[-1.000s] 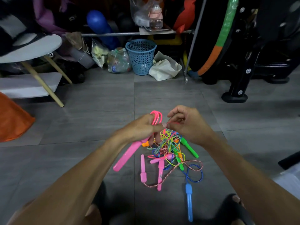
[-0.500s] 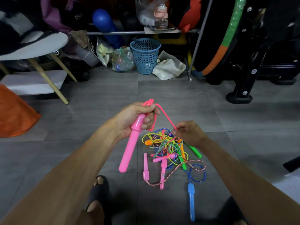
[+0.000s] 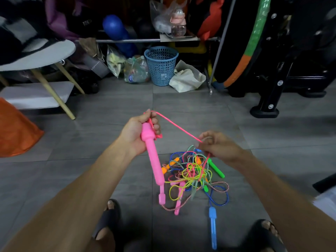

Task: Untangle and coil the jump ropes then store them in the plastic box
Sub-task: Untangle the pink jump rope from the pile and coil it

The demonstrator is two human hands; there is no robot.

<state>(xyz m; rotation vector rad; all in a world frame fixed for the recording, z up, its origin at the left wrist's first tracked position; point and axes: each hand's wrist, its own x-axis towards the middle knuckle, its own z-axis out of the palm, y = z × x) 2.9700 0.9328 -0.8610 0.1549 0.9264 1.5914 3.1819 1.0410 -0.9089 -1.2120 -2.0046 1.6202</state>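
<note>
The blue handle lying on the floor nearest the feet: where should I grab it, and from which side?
Grip the blue handle around its long, narrow shaft, coming straight down from above. It lies flat on the floor, clear of the tangled ropes, its wider end joined to the blue cord. Expect that cord to drag when lifted.

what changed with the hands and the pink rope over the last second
The hands, together a second ago, have parted: the right hand drew the thin pink cord out taut toward the right. The left hand keeps gripping the big pink plastic handle. The tangled pile of coloured ropes stays on the floor.
</note>
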